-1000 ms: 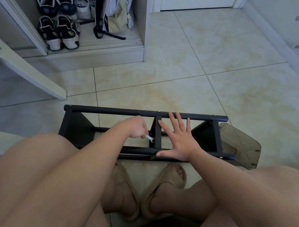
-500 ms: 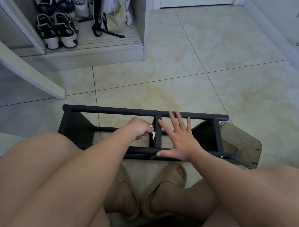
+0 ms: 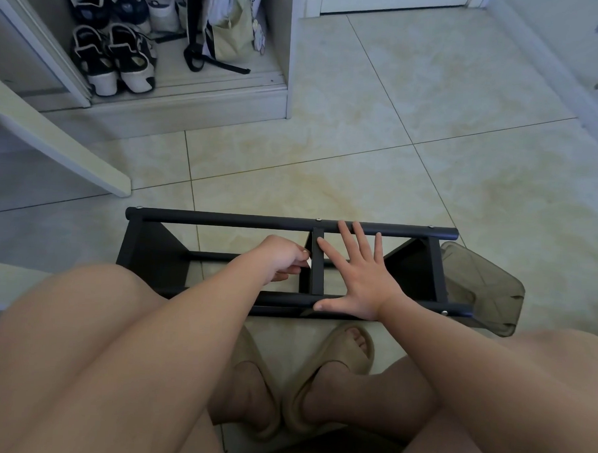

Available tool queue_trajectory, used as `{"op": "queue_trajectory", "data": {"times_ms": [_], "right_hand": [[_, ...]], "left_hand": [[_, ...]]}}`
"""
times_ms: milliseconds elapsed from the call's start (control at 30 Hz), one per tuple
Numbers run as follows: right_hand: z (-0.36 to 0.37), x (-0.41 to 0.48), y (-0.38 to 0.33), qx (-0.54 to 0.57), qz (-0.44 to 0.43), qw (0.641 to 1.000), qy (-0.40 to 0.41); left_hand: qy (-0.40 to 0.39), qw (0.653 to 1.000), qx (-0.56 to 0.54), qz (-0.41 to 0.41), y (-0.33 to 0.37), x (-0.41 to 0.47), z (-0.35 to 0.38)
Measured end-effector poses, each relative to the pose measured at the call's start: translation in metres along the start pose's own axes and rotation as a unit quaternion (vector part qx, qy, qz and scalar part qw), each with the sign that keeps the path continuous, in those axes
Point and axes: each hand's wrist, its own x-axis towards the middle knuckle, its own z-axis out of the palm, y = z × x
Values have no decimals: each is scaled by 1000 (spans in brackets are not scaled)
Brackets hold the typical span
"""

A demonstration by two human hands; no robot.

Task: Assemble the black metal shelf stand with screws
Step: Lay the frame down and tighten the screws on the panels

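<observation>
Lying place: the black metal shelf stand (image 3: 222, 219) is down on the floor (image 3: 363, 143), just ahead of the person's feet and between the knees.
Long axis: it runs left to right across the view, and 2 round tube rails (image 3: 280, 298), far and near, lie parallel along it.
Frame shape: matte black, with 1 flat crossbar (image 3: 317, 271) joining the rails at mid-length and a dark flat panel (image 3: 142, 250) at each end.
Screws: 3 small silver screw heads (image 3: 318, 219) show on top of the far rail, and 1 more sits at the right end of the near rail.
Left hand (image 3: 282, 260): curled, pinching a small white piece (image 3: 308, 263) just left of the crossbar. I cannot tell what the piece is.
Right hand (image 3: 360, 280): flat on the frame, fingers (image 3: 358, 239) straight and spread, tips reaching the far rail, thumb lying along the near rail, forefinger touching the crossbar.
Floor: glossy cream tiles with marble-like veining and thin dark grout lines.
Slippers (image 3: 336, 361): 2 tan foam slides, thick and rounded, on the feet on the person's side of the near rail.
Right of stand: an olive, smooth-walled, round-cornered object (image 3: 486, 289) lies by the stand's right end. I cannot tell whether they touch.
Far left: an open cupboard holds black-and-white sandals (image 3: 113, 57) and a pale bag (image 3: 230, 35) with black straps.
</observation>
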Motion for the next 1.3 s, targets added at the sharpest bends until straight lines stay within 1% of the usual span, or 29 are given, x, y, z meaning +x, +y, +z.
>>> {"op": "queue_trajectory", "data": {"times_ms": [100,167,300,700,933,1300], "right_hand": [[0,0,0,0,-1,1000,2],[1,0,0,1,-1,1000,1],[1,1,0,3,-1,1000,3],[1,1,0,3,-2,1000,3],[1,0,0,1,0,1000,3],[-1,0,-1,-2,1,1000,-4]], "left_hand": [[7,1000,-14,1,1,2,1],[6,1000,-18,-15,1,3,1],[-13,999,4,-40,0,4,3],[-40,997,49,-36,-3,6,2],[-57,996,48,-42,-4,5,-5],[-75,996,43,-28,-10,3,-13]]}}
